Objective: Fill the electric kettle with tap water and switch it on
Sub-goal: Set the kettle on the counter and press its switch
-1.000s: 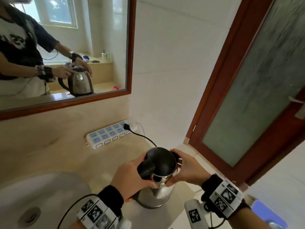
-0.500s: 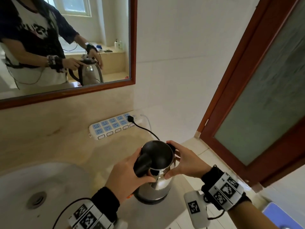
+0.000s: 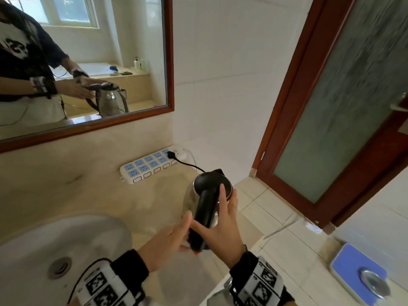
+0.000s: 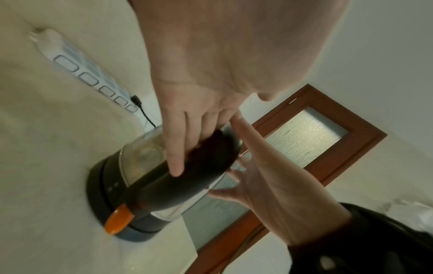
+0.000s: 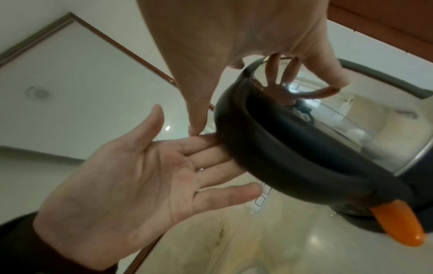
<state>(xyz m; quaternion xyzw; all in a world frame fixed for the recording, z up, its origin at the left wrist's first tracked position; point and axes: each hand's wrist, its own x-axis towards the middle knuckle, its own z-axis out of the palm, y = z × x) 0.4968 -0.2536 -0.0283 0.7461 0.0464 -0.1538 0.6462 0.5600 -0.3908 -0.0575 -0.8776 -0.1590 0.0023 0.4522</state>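
Both flat-fingered hands, left hand (image 3: 164, 244) and right hand (image 3: 220, 226), are flanking the kettle (image 3: 212, 195) handle (lid closed), gripping nothing.

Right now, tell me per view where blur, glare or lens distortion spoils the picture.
Head view: wide-angle bending bows the door frame, and the frosted door glass is streaked with motion blur. Left wrist view: the power strip is smeared and soft. Right wrist view: the kettle wall mirrors the room and the right hand, and the orange switch is soft.
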